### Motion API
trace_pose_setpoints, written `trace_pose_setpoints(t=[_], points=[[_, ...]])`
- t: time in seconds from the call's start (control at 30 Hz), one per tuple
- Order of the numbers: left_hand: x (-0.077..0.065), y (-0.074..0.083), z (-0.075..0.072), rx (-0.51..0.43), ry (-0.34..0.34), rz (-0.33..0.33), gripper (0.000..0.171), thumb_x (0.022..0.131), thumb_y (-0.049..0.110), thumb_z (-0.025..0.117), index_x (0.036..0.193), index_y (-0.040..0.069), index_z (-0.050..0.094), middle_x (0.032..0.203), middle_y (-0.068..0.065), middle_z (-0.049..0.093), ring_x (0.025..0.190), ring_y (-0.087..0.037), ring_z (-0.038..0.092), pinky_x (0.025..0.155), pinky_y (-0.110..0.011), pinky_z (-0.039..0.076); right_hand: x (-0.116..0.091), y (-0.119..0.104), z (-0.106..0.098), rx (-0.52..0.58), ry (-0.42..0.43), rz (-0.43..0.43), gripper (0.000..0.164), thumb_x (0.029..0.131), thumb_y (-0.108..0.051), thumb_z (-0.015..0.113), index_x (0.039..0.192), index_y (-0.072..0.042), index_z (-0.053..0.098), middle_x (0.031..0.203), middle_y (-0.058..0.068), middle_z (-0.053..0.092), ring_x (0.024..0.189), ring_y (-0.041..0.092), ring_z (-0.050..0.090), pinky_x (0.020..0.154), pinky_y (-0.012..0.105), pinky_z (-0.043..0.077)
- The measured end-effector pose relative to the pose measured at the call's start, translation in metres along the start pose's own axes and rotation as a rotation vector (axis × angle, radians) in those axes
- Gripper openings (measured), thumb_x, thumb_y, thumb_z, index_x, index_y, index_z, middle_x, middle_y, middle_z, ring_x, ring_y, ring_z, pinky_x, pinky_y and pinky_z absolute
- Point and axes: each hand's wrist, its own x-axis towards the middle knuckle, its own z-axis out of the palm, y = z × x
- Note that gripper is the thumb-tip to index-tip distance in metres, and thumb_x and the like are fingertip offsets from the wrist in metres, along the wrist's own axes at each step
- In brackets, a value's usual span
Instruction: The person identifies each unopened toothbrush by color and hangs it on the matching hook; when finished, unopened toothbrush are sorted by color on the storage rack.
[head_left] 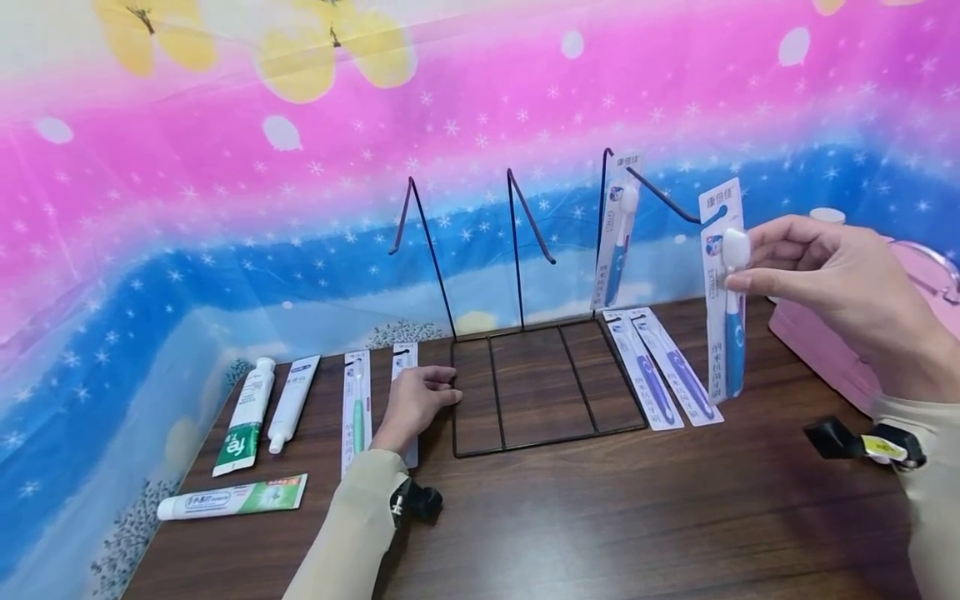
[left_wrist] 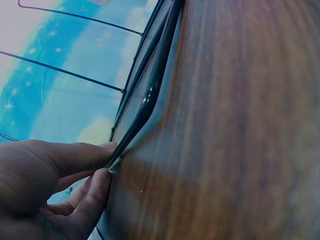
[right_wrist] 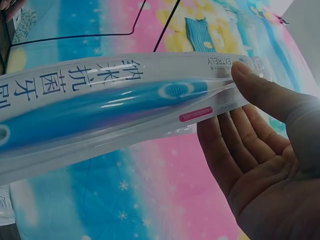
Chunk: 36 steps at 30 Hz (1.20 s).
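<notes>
Brown wooden table (head_left: 570, 525), snowflake backdrop (head_left: 480, 125), left hand (head_left: 416, 404) pinching wire rack (left_wrist: 149, 97), right hand (head_left: 843, 271) pinching packaged toothbrush (head_left: 734, 342)

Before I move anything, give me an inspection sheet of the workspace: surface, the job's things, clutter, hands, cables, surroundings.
Surface: brown wood-grain table.
Job's things: black wire rack; one blue toothbrush pack hangs on its right hook. A second blue pack is near that hook's tip; whether the tip is through its slot, cannot tell. Two purple packs lie to the rack's right.
Clutter: at left, three toothpaste tubes, a green toothbrush pack and another pack partly hidden by the left hand; at right, a pink item.
Hands: left pinches the rack's left edge; right hand pinches the second blue pack.
Cables: nothing seen.
Surroundings: patterned cloth behind the table.
</notes>
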Motion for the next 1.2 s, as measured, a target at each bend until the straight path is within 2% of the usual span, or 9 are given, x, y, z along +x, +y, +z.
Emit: trace_pose_setpoints(t=[0.37, 0.53, 0.73, 0.97, 1.2], points=[[0.0, 0.001, 0.0, 0.011, 0.001, 0.016, 0.036, 0.084, 0.013, 0.077, 0.12, 0.012, 0.07, 0.103, -0.004, 0.068, 0.093, -0.018, 0.063, 0.078, -0.036, 0.051, 0.001, -0.005, 0.009, -0.015, -0.06, -0.029, 0.033, 0.085, -0.015, 0.077, 0.114, -0.005, 0.065, 0.1, 0.01, 0.072, 0.086, 0.017, 0.068, 0.067, 0.022, 0.047], [0.0, 0.0, 0.002, 0.014, -0.01, 0.015, 0.036, 0.084, 0.013, 0.076, 0.12, 0.012, 0.07, 0.103, -0.004, 0.068, 0.093, -0.018, 0.063, 0.078, -0.035, 0.051, 0.0, -0.005, 0.015, -0.001, -0.08, -0.008, 0.035, 0.085, -0.017, 0.076, 0.116, -0.006, 0.064, 0.103, 0.01, 0.071, 0.091, 0.018, 0.067, 0.072, 0.022, 0.048], [0.001, 0.0, 0.003, 0.015, -0.002, 0.019, 0.036, 0.083, 0.012, 0.077, 0.119, 0.011, 0.07, 0.101, -0.004, 0.069, 0.092, -0.018, 0.063, 0.077, -0.035, 0.051, 0.002, -0.003, 0.024, 0.045, -0.042, -0.003, 0.038, 0.084, -0.017, 0.078, 0.117, -0.006, 0.063, 0.103, 0.011, 0.07, 0.091, 0.019, 0.066, 0.076, 0.022, 0.047], [0.001, 0.001, 0.003, 0.022, -0.006, 0.017, 0.036, 0.084, 0.013, 0.077, 0.119, 0.012, 0.071, 0.104, -0.005, 0.069, 0.093, -0.018, 0.063, 0.078, -0.035, 0.051, 0.008, 0.006, 0.035, 0.112, -0.015, -0.038, 0.034, 0.084, -0.012, 0.077, 0.114, -0.004, 0.063, 0.099, 0.009, 0.071, 0.086, 0.016, 0.068, 0.07, 0.02, 0.051], [0.001, -0.001, 0.003, 0.026, 0.012, 0.04, 0.036, 0.083, 0.011, 0.077, 0.118, 0.01, 0.071, 0.102, -0.005, 0.069, 0.092, -0.019, 0.064, 0.077, -0.036, 0.052, 0.02, 0.015, 0.047, 0.201, 0.008, -0.04, 0.033, 0.085, -0.013, 0.076, 0.114, -0.003, 0.062, 0.105, 0.008, 0.071, 0.093, 0.018, 0.067, 0.074, 0.022, 0.051]])
